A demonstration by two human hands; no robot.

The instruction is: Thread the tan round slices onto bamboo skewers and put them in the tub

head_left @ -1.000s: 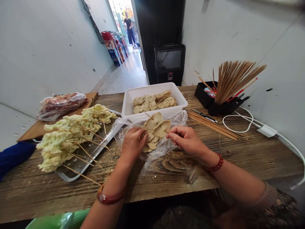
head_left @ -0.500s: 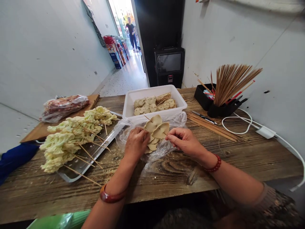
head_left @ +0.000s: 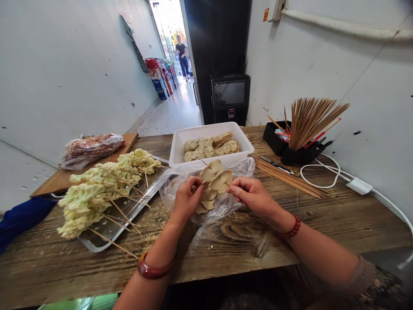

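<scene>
Between my hands two broad, thin, round beige slices [head_left: 220,181] are threaded on a wooden skewer [head_left: 227,185]. My right hand [head_left: 251,193] pinches the skewer's near end between thumb and fingertips, while its tip sticks out beyond the slices at upper left. At the left side of the slices, my left hand [head_left: 188,196] is closed, with thumb and fingers at the edge of a beige slice; its fingertips are partly hidden. More loose beige slices [head_left: 207,204] lie below on a clear plastic bag [head_left: 174,185].
Behind the bag stands a white tub [head_left: 211,129] of skewered slices. Cauliflower skewers [head_left: 106,185] fill a metal tray [head_left: 118,228] at left, near bagged meat [head_left: 92,150] on a board. Loose skewers [head_left: 287,177], a black holder [head_left: 293,155] and a white cable [head_left: 322,186] lie right. A person [head_left: 182,56] stands in the doorway.
The view has tilted slightly upward, so the table sits lower in the picture. Both hands keep nearly the same hold, the right one still pinching the skewer.
</scene>
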